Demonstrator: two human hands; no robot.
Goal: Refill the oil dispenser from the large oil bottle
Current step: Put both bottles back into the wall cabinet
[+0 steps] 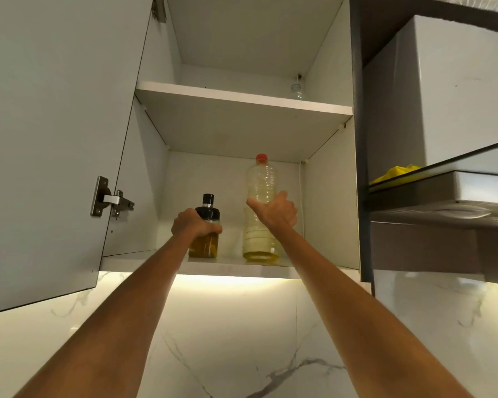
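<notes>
— Which way are the bottles standing?
— Both upright on the cabinet's bottom shelf (230,267), caps up. The oil dispenser (206,228), black-topped with amber oil, stands left of the large oil bottle (260,208).
— And the hands?
— The left hand (194,224) wraps the dispenser's shoulder; the right hand (276,211) grips the red-capped, nearly empty bottle at mid-height.

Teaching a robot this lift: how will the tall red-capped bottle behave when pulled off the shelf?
The large oil bottle looks nearly empty, oil only near its base, so probably light. Its thin ribbed plastic may dent under the right hand. Tall and narrow, it could tip if dragged.
</notes>
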